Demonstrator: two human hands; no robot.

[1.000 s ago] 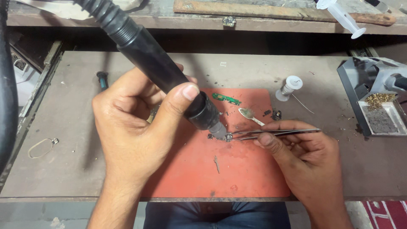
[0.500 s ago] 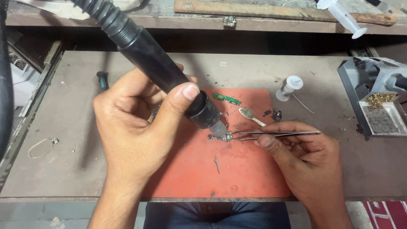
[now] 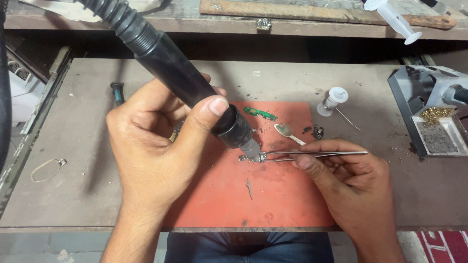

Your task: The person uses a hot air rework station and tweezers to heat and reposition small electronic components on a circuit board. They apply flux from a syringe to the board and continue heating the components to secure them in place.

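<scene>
Place: a small electronics repair workshop, seen from over a worn workbench (image 3: 73, 195).
Work surface: a scuffed, stained red mat (image 3: 273, 204) lies in the middle of the bench, with solder bits and dirt on it.
Tools in hand: the left hand (image 3: 151, 156) grips a black hot-air tool (image 3: 185, 83) with a ribbed hose; the right hand (image 3: 351, 180) pinches metal tweezers (image 3: 317, 155) on a tiny circuit part (image 3: 252, 158).
Parts about: a narrow green circuit board (image 3: 260, 113) and a spool of solder wire (image 3: 332, 100).
Station: a grey stand (image 3: 414, 92) with brass cleaning wool (image 3: 437, 114) at the right edge.
Shelf: a syringe (image 3: 395, 19) on the rough wooden ledge behind.
</scene>
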